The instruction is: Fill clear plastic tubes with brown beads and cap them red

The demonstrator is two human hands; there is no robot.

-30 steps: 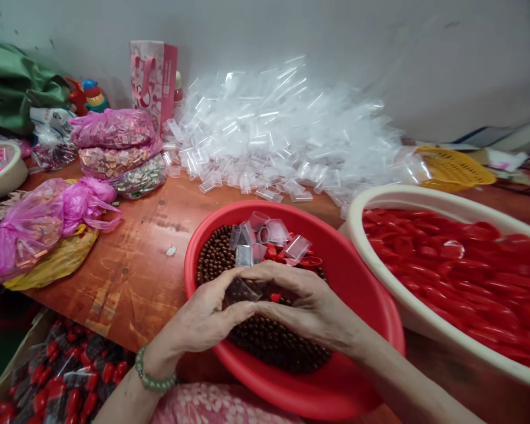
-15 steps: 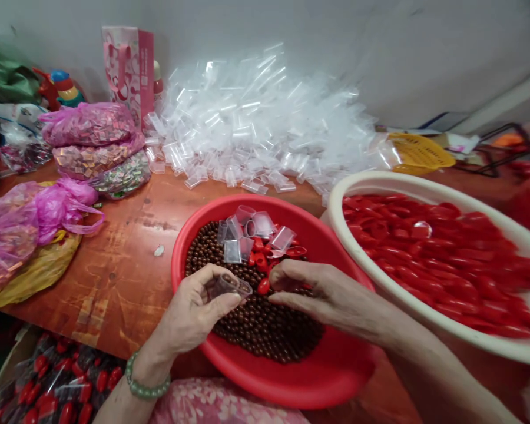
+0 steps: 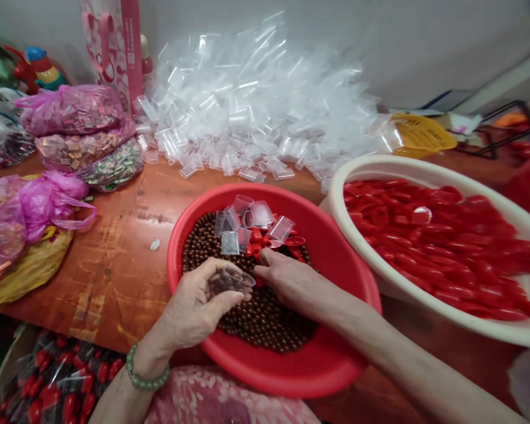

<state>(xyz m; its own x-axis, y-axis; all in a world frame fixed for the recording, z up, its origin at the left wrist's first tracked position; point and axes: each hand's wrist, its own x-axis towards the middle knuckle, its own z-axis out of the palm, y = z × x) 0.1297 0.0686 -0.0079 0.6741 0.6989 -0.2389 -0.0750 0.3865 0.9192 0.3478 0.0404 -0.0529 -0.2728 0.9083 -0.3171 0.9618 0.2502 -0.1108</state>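
My left hand (image 3: 203, 300) is closed around a small clear plastic case (image 3: 232, 281). Brown balls show through its wall, and its open end faces right. Just right of it, my right hand (image 3: 287, 280) reaches into the red basin (image 3: 344, 353), its thumb and fingertips drawn together at the small red plastic pieces (image 3: 257, 238). What those fingertips hold is hidden. Many shiny brown balls (image 3: 265, 324) cover much of the basin floor. Several empty clear cases (image 3: 230, 242) lie on top, behind both hands.
A white oval tub (image 3: 348, 235) of red plastic caps (image 3: 441, 259) stands at the right. Behind the basin rises a large heap of clear cases (image 3: 247, 112). Pink bags (image 3: 75, 112) of small pieces lie left. At lower left, a box contains filled red-capped cases (image 3: 53, 388).
My right hand has moved left and down, bringing its fingertips to the red pieces. The case in my left hand now shows more brown balls. The whole view has shifted slightly.
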